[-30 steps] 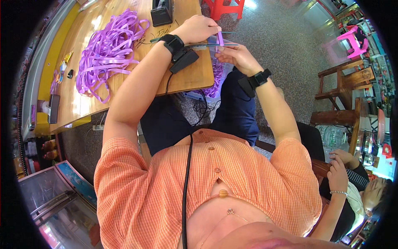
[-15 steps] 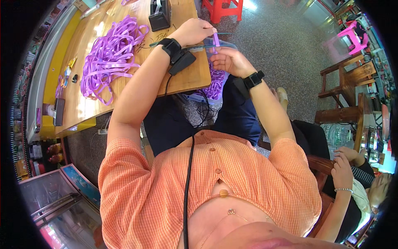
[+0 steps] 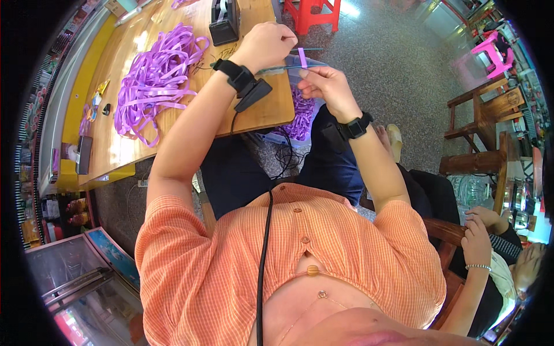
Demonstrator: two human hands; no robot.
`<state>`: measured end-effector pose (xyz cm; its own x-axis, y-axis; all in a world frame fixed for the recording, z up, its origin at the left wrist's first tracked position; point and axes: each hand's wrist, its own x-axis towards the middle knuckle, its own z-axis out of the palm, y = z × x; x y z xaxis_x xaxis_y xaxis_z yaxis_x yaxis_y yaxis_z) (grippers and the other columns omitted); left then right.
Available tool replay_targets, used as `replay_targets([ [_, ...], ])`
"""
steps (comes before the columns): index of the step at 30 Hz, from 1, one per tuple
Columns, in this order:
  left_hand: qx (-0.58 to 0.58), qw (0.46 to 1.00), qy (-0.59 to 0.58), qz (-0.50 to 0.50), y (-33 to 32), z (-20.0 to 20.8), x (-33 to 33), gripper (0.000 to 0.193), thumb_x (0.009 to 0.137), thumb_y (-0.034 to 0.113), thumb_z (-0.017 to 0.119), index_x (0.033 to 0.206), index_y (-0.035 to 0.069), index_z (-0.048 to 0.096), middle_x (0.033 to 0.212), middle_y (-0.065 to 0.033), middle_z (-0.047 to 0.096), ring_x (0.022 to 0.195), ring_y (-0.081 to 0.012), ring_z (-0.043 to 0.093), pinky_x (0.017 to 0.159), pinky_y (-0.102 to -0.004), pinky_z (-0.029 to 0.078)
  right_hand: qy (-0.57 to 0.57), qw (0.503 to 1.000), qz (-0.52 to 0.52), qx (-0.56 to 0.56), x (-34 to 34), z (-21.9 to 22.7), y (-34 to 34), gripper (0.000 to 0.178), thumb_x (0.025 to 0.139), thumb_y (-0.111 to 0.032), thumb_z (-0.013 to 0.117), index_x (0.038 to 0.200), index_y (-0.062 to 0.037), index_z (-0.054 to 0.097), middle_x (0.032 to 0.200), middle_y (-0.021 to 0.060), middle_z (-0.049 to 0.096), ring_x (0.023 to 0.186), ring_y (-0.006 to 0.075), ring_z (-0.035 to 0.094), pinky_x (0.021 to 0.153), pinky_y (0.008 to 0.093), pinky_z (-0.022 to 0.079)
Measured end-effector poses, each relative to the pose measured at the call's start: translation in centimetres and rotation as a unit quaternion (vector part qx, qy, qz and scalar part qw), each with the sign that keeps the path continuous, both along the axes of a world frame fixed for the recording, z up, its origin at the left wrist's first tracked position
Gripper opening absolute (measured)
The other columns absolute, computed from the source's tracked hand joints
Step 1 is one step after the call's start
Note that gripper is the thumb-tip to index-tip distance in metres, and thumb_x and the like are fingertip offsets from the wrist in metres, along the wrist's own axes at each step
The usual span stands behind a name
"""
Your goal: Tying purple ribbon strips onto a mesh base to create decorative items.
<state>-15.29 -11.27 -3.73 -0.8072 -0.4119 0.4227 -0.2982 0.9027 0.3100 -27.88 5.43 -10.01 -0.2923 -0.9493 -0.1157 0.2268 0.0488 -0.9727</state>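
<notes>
A short purple ribbon strip [image 3: 302, 57] spans two thin dark green rods [image 3: 314, 49] that jut past the table's right edge. My right hand [image 3: 330, 87] is closed in a pinch at the strip's lower end, beside the nearer rod; the other fingers are curled. Just left of the strip, my left hand [image 3: 268, 45] is closed with its fingers curled, apart from the strip. Whatever it may hold is hidden. A large heap of loose purple ribbon [image 3: 156, 81] lies on the table. Below the rods, a clear bin [image 3: 314, 115] holds many purple ribbon pieces.
The wooden table [image 3: 231, 118] bears a black tape dispenser [image 3: 224, 26] at the back. A red stool [image 3: 314, 17], a pink stool [image 3: 495, 55] and wooden chairs [image 3: 482, 115] stand around. A seated person's hand [image 3: 478, 242] is at lower right. A black cable [image 3: 262, 259] hangs down my front.
My left hand has come off the strip's upper end, shifting slightly left and up. My right hand has moved a little to the right, still at the strip's lower end.
</notes>
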Motion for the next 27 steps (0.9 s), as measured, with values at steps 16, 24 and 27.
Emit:
replay_targets([
  [16,0.640,0.760,-0.108,-0.028,3.1,1.2,1.8,0.028,0.097,0.029,0.056,0.081,0.006,0.056,0.061,-0.0015,0.050,0.044,-0.0082,0.042,0.037,-0.0256,0.028,0.057,0.997,0.029,0.038,-0.6,5.6,0.8,0.028,0.091,-0.029,0.070,0.098,-0.0028,0.066,0.080,0.0053,0.068,0.067,0.0096,0.064,0.062,0.0240,0.053],
  [24,0.582,0.806,-0.091,-0.055,3.1,0.2,2.1,0.034,0.093,0.027,0.057,0.070,0.002,0.062,0.059,-0.0084,0.059,0.043,-0.0167,0.054,0.039,-0.0320,0.040,0.155,0.978,0.136,0.031,1.4,12.2,-14.8,0.030,0.090,-0.029,0.071,0.106,-0.0050,0.066,0.089,0.0023,0.070,0.059,0.0026,0.050,0.052,0.0185,0.041],
  [27,0.540,0.828,-0.121,-0.092,3.0,0.2,2.2,0.030,0.094,0.023,0.049,0.077,0.002,0.060,0.064,-0.0056,0.061,0.047,-0.0148,0.058,0.040,-0.0275,0.043,0.136,0.977,0.146,0.078,2.0,11.3,-20.5,0.029,0.089,-0.027,0.072,0.106,-0.0049,0.065,0.090,0.0023,0.071,0.056,0.0031,0.047,0.047,0.0193,0.040],
])
